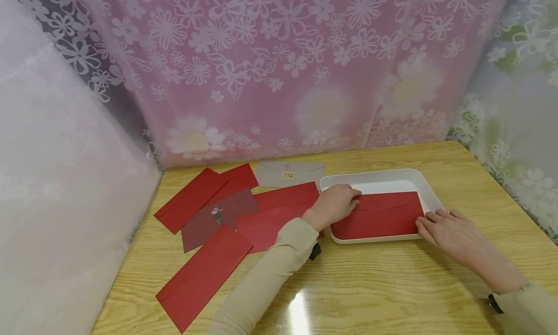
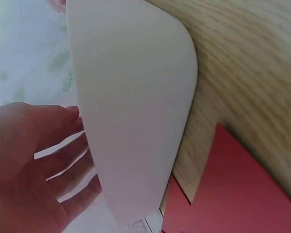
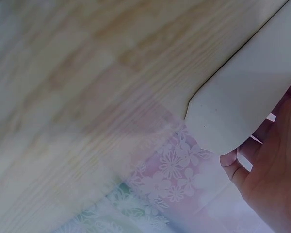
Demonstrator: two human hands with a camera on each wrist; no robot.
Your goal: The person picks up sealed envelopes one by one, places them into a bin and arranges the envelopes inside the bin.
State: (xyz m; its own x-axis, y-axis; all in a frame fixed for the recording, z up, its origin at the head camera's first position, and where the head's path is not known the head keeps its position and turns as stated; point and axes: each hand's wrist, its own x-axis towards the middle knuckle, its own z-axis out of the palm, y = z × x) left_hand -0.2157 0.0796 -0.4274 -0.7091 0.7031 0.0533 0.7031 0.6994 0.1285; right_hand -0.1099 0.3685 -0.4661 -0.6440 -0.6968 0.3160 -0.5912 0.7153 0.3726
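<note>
The oblong red paper envelope (image 1: 381,219) looks light, so hold its ends; can't tell if left grip (image 1: 333,204) or right grip (image 1: 453,234) pinches.

**A:** anyone able to read anything on this table?

**B:** nope, nothing legible. far grey envelope (image 1: 305,176) has a little gold label (image 1: 287,175), but its dark marks are too tiny. maroon envelope (image 1: 234,210) on the left just has a small print (image 1: 217,215), can't make out letters.
</note>
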